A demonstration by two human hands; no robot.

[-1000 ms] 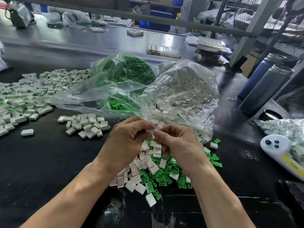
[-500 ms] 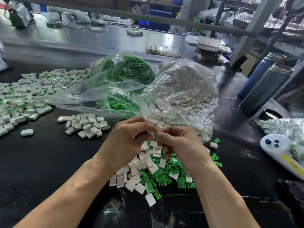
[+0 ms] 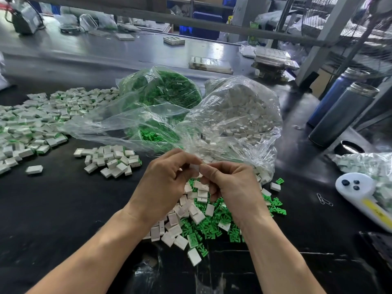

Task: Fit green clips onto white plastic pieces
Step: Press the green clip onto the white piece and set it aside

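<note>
**benchrat:** So what are the hands doing right now?

**clipfan:** Both are meeting over the middle of the black bench (image 3: 63, 209). The left hand (image 3: 163, 183) and right hand (image 3: 231, 185) are curling their fingers in and pinching one small white piece (image 3: 196, 166) between the fingertips. Can't tell if there's a green clip on it, the fingers are covering most of it.

**benchrat:** And the rest of the parts?

**clipfan:** A mixed pile of loose white pieces (image 3: 198, 217) and green clips (image 3: 212, 230) is lying right under the hands, toward the bench's near edge. Just behind it, a clear bag of white pieces (image 3: 239, 115) is sagging open, with a clear bag of green clips (image 3: 169, 90) beside it on the left. A small heap of white pieces (image 3: 110, 160) is sitting left of the hands, and a big spread of them (image 3: 31, 124) is running out to the left edge, some showing green. Two dark flasks (image 3: 339, 113) are standing near the right edge.
</note>
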